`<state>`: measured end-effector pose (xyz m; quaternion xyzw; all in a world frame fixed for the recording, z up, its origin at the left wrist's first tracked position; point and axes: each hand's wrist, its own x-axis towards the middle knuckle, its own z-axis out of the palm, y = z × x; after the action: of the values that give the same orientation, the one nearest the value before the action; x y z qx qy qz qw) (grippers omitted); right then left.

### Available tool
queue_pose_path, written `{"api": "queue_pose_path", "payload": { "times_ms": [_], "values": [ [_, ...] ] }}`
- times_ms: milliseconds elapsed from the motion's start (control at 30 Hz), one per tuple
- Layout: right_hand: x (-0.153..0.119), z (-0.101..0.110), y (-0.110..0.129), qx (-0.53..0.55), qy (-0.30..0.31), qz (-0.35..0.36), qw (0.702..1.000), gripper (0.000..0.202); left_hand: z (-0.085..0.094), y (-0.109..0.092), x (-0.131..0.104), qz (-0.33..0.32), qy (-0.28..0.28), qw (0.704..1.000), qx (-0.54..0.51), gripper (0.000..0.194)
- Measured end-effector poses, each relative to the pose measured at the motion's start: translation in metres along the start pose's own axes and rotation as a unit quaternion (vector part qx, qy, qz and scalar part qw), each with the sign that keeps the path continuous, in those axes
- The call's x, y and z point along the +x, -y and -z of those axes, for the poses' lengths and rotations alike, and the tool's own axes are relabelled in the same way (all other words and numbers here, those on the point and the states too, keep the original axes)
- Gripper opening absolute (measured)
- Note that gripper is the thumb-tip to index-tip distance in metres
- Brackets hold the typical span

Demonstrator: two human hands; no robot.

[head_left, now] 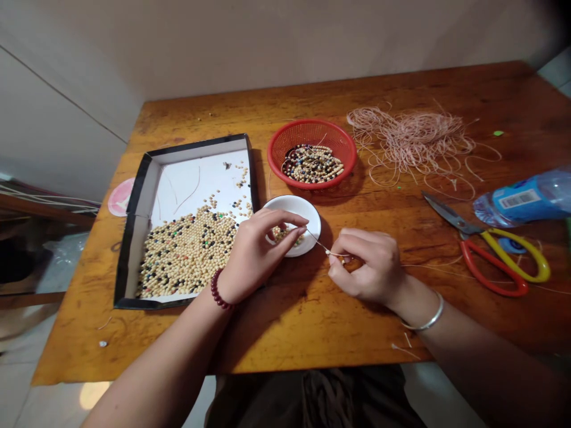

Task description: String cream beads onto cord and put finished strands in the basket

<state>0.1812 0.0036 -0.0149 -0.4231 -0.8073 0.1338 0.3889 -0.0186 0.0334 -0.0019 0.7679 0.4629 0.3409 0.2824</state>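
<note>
Over the white bowl (314, 223), my left hand (265, 244) pinches one end of a thin needle (317, 240) between thumb and fingertips. To its right, my right hand (368, 261) is closed, its thumb and forefinger on a pale bead (328, 252) and thread at the needle's other end. A few more beads show partly under those fingers. Thin thread (428, 267) trails from my right hand across the table. Loose beads lie in the bowl, partly hidden by my left hand.
A black-edged tray (250, 172) of mixed beads stands left. Behind the bowl, a red basket (274, 148) holds strung beads. Tangled pink cord (414, 139) lies at the back right, with scissors (486, 238) and a plastic bottle (521, 199) nearer on the wooden table (285, 348).
</note>
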Motion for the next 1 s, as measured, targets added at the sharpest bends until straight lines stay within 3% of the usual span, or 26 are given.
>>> {"api": "queue_pose_path", "payload": {
  "times_ms": [700, 1000],
  "values": [
    [0.0015, 0.0014, 0.0025, -0.005, 0.010, 0.005, 1.000, 0.014, 0.0018, -0.0014, -0.0003, 0.006, 0.015, 1.000, -0.004, 0.015],
    [0.0037, 0.0026, 0.0044, 0.060, 0.024, -0.065, 0.996, 0.014, 0.0001, 0.0013, 0.0008, -0.056, 0.008, 0.998, 0.031, 0.013]
  ]
}}
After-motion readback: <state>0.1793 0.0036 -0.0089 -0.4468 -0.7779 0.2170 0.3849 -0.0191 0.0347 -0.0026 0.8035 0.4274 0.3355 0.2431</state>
